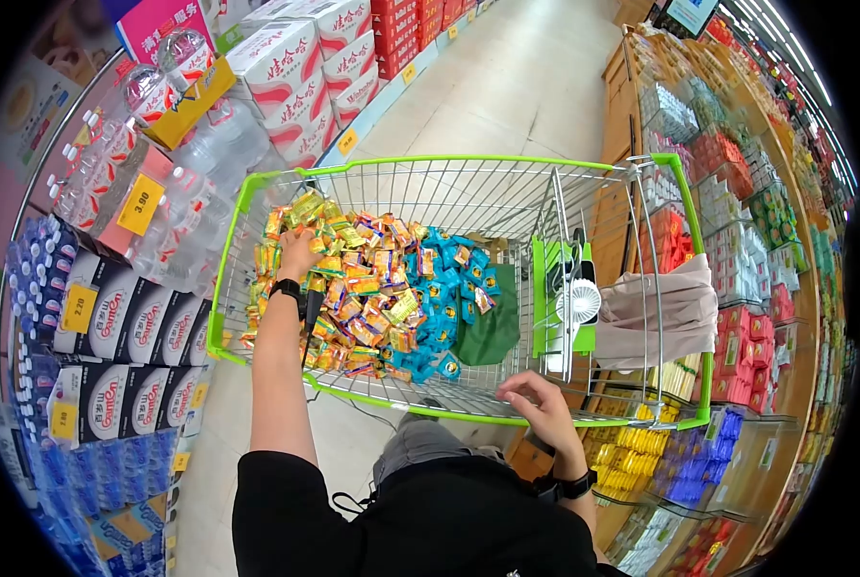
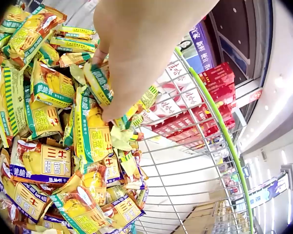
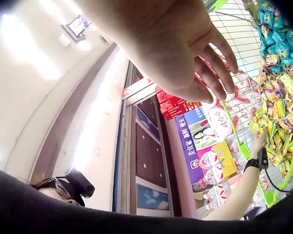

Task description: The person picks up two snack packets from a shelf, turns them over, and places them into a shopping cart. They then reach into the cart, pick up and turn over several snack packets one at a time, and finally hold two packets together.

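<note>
A green-rimmed shopping cart (image 1: pixel 420 409) holds a heap of small wrapped biscuit packs, orange and purple ones (image 1: pixel 367 274) beside blue ones (image 1: pixel 440 313). My left hand (image 1: pixel 301 252) reaches into the heap at the cart's left end. In the left wrist view its thumb and fingers pinch a yellow-green biscuit pack (image 2: pixel 98 84), partly hidden by the hand. More packs, such as a carrot-flavoured one (image 2: pixel 41 161), lie close around it. My right hand (image 1: pixel 538 402) hangs over the cart's near rim, fingers loosely bent, with nothing in it; the right wrist view shows its bare palm (image 3: pixel 173 58).
Right of the packs lie a dark green cloth-like item (image 1: pixel 488 327) and a small white fan (image 1: pixel 578 304). A beige cloth (image 1: pixel 656 313) drapes over the cart's right end. Bottled drinks (image 1: pixel 175 231) and cartons (image 1: pixel 276 67) line the left; a wooden shelf (image 1: pixel 786 317) of packaged goods stands right.
</note>
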{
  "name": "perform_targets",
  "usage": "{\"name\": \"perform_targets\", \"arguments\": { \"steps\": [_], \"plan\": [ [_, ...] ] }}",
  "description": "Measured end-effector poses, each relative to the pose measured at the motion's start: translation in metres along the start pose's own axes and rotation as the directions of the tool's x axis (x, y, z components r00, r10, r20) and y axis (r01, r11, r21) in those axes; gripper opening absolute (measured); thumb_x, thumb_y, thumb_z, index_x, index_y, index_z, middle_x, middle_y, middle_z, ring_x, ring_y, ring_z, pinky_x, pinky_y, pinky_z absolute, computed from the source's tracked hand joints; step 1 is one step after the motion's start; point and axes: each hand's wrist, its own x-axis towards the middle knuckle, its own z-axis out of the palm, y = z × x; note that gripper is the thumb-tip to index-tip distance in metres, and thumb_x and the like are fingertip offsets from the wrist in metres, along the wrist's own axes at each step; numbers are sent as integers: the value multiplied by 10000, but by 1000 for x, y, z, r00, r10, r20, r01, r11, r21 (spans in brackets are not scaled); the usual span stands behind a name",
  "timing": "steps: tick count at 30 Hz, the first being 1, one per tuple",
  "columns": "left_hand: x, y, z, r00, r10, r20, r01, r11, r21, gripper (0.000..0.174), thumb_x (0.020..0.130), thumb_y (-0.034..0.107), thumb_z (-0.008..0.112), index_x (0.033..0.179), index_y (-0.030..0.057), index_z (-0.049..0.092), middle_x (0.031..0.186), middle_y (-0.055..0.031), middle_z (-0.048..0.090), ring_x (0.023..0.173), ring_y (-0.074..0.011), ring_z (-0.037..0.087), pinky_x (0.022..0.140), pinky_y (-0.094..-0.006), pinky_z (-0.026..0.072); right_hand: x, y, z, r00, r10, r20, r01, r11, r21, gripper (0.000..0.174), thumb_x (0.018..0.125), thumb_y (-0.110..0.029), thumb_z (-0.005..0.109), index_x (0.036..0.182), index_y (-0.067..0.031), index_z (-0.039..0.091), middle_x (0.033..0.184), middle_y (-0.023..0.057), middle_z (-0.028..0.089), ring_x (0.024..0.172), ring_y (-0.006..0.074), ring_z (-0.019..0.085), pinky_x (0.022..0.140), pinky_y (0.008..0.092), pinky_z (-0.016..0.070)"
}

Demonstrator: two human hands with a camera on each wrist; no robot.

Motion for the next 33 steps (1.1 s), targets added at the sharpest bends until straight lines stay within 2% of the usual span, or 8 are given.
{"name": "perform_targets", "arguments": {
  "steps": [8, 10, 14, 17, 20, 24, 26, 33],
  "plan": [
    [-7, -2, -9, 995, -89, 42, 89, 996, -20, 612, 645, 299, 712, 1168, 73, 487, 1260, -244, 306, 1173, -393, 250, 946, -459, 310, 0, 1, 9, 999, -36, 40, 38, 999, -27, 114, 820, -30, 534, 926, 12, 544, 869, 67, 592, 842, 133, 575, 756, 259, 447],
    [-6, -10, 3, 993, -77, -84, 57, 974, -218, 591, 584, 314, 738, 1070, 35, 550, 1165, -249, 426, 1111, -375, 346, 923, -442, 320, -2, 1, 11, 997, -63, 41, 64, 997, -32, 115, 819, -31, 535, 926, 12, 544, 868, 66, 593, 841, 132, 575, 756, 259, 447],
    [-1, -16, 11, 991, -20, -135, 0, 989, -151, 573, 586, 300, 733, 1029, -19, 559, 1033, -221, 541, 1056, -350, 443, 869, -417, 381, -7, -2, 14, 998, -54, 19, 55, 998, -42, 115, 822, -33, 533, 929, 9, 546, 870, 64, 595, 844, 136, 577, 763, 263, 448],
    [6, -30, 29, 966, 11, -259, -98, 940, -328, 536, 574, 264, 728, 980, -47, 567, 959, -216, 580, 821, -298, 571, 734, -381, 455, -11, -3, 13, 999, -48, 5, 48, 998, -40, 118, 824, -35, 532, 933, 8, 547, 874, 65, 596, 848, 137, 578, 768, 264, 449],
    [-2, -17, 2, 978, 33, -207, -121, 896, -427, 553, 558, 258, 737, 985, -48, 566, 919, -206, 589, 818, -300, 565, 738, -369, 450, -15, -3, 11, 998, -55, -16, 54, 998, -39, 122, 825, -36, 531, 937, 9, 548, 877, 66, 596, 851, 138, 578, 769, 264, 449],
    [-8, -5, -21, 921, 6, -391, -184, 888, -421, 586, 563, 268, 746, 1025, -34, 549, 997, -177, 549, 931, -275, 532, 814, -326, 413, -20, -4, 8, 998, -59, -36, 58, 998, -29, 127, 821, -35, 536, 939, 9, 548, 879, 67, 595, 850, 139, 579, 766, 261, 450],
    [-16, 2, -36, 934, 35, -355, -211, 858, -469, 584, 580, 272, 743, 1040, -27, 540, 1035, -153, 523, 981, -254, 505, 849, -319, 390, -21, -3, 7, 997, -67, -42, 66, 998, -22, 128, 820, -37, 537, 939, 9, 548, 878, 66, 594, 850, 139, 579, 765, 260, 449],
    [-99, 63, -105, 901, 311, -302, -433, 665, -608, 428, 635, 147, 716, 984, -20, 533, 1008, -79, 489, 957, -182, 464, 836, -278, 363, -16, -12, 6, 995, -104, 0, 103, 992, -73, 128, 824, -53, 535, 939, 3, 546, 890, 67, 593, 844, 133, 571, 765, 266, 444]
  ]
}}
